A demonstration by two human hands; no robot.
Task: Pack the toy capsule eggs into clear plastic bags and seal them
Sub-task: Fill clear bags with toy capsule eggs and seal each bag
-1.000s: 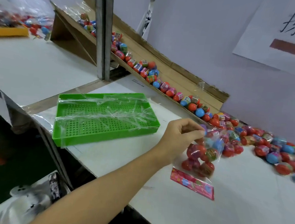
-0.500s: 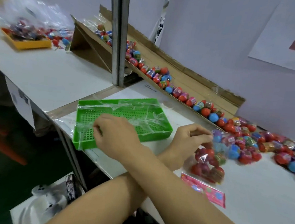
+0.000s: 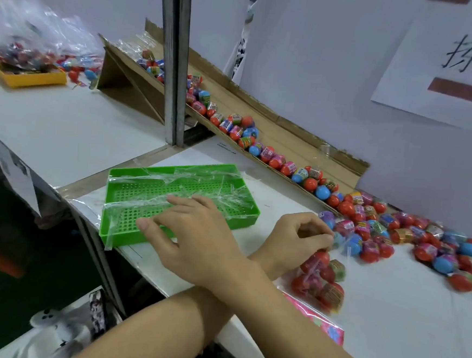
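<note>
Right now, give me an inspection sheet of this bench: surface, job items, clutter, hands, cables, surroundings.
Surface: white table.
Job's things: clear bag of eggs with pink header card; loose eggs piled at right; more in the cardboard chute; green tray with clear strips across it.
Clutter: yellow tray of filled bags, far left.
Hands: left hand pinches the bag's top; right hand open over the green tray, forearms crossed.
Cables: nothing seen.
Surroundings: metal post; paper sign on the wall.
</note>
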